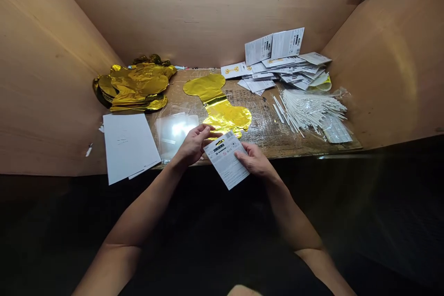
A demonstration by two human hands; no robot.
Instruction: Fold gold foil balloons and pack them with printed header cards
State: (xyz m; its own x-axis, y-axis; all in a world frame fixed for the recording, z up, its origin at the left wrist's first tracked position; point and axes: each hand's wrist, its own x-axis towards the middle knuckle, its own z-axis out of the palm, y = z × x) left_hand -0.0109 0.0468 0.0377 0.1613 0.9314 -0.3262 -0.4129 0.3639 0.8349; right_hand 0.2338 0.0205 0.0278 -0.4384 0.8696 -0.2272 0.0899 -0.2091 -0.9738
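Observation:
My right hand (pixel 255 161) grips a white printed card (pixel 226 159) at its right edge, over the table's near edge. My left hand (pixel 193 144) is curled at the card's upper left corner, fingertips touching it and the gold foil balloon (pixel 218 104) that lies flat on the table just beyond. A stack of clear plastic bags (pixel 173 130) sits under and left of my left hand.
A pile of gold foil balloons (pixel 135 84) lies at the back left. White sheets (pixel 128 145) overhang the front left edge. Several printed cards (pixel 280 67) are heaped at the back right, with a bundle of white sticks (pixel 312 111) beside them. Wooden walls enclose the table.

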